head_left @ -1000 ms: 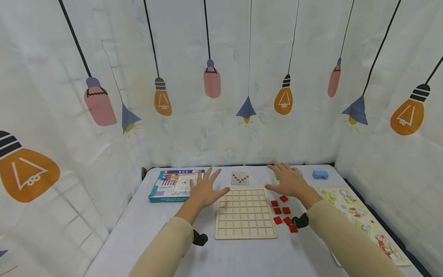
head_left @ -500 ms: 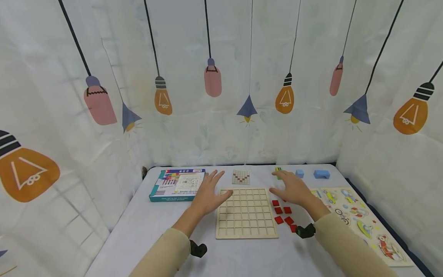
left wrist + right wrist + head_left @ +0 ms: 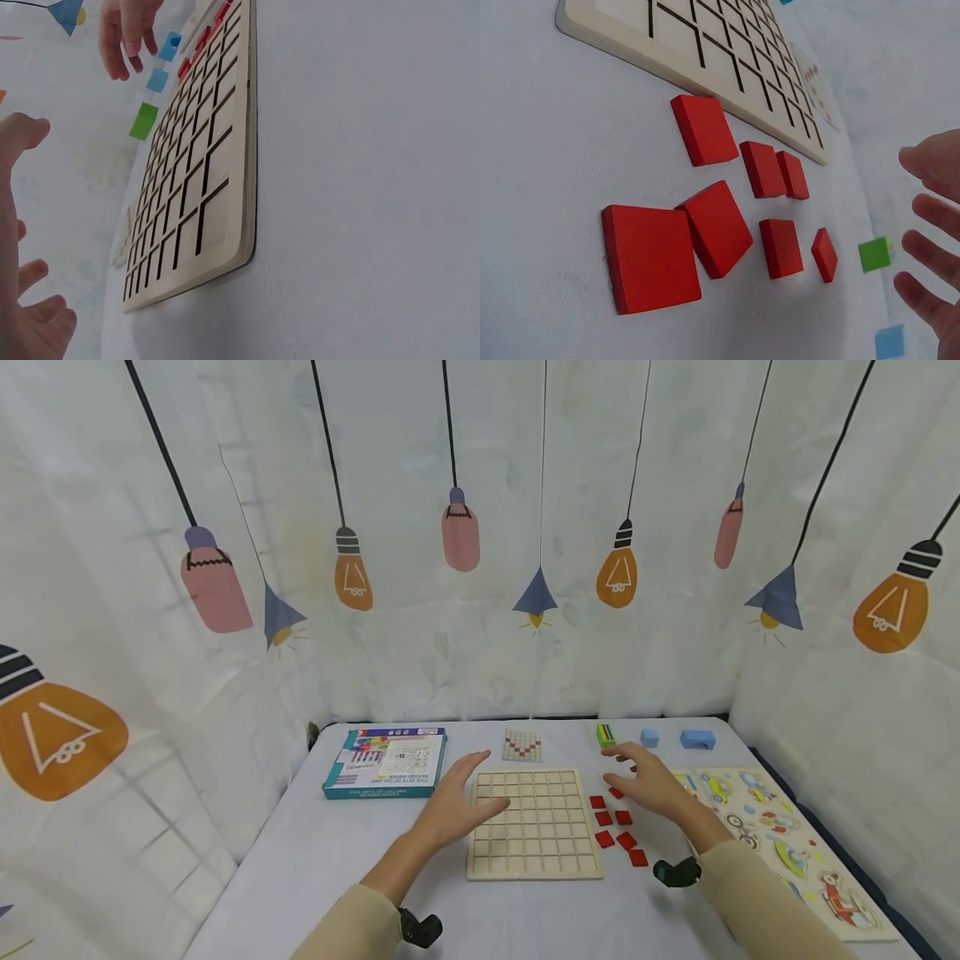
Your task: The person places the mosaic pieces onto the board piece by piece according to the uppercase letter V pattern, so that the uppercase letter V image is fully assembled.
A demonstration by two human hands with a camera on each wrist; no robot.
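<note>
White backdrop (image 3: 465, 668), printed with hanging bulbs and lamps in orange, pink and blue, at rear and both sides. Worktop (image 3: 337, 852), white-surfaced, reaching back to the backdrop. Picture board (image 3: 802, 847), pale with coloured pictures, along right side; part hidden behind right sleeve (image 3: 757, 902). Grid board (image 3: 535, 827), pale, square cells, flat at centre of worktop; left edge partly covered by left hand (image 3: 453, 806) in head view. Box (image 3: 390, 764), teal-edged, printed, flat at far left, beyond left hand.

Left hand: raised, thumb well apart from fingers. Right hand (image 3: 648, 781): raised near the tiles, fingers bent, apart from thumb; index fingertip just before green block in head view.

Pattern card (image 3: 522, 746), pale, reddish squares, behind grid board. Blue arched block (image 3: 697, 740), far right. Green block (image 3: 605, 735), stripes at one end, and small blue block (image 3: 649, 738), left of the arched one. Red tiles (image 3: 603, 818), seven, scattered flat just right of grid board
</note>
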